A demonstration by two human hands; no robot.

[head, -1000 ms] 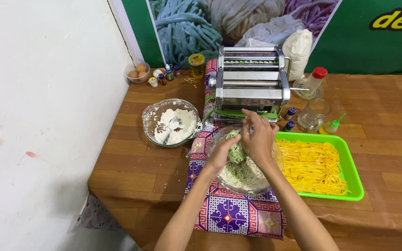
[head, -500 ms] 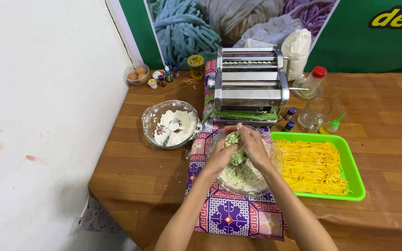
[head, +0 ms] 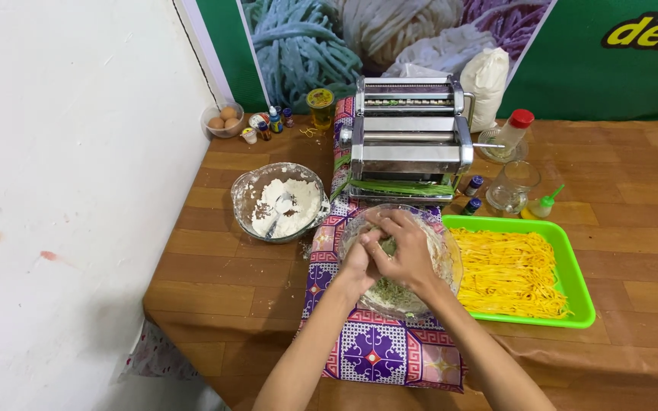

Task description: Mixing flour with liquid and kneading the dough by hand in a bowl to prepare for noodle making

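A glass bowl of flour with a spoon in it stands at the left of the wooden table, near the wall. Just to its right, on a patterned cloth, sits a clear mixing bowl, directly in front of the person and below a steel pasta machine. Both hands meet inside that bowl: the left hand cups a lump of greenish dough from the near left, while the right hand lies over it, fingers curled down, so the two are clasped around it. The lump lies between the palms, mostly hidden, and its long axis cannot be told; neither hand is clearly nearer. Crumbly dough lines the bowl beneath. Touching the bowl on the right, a green tray holds yellow noodles.
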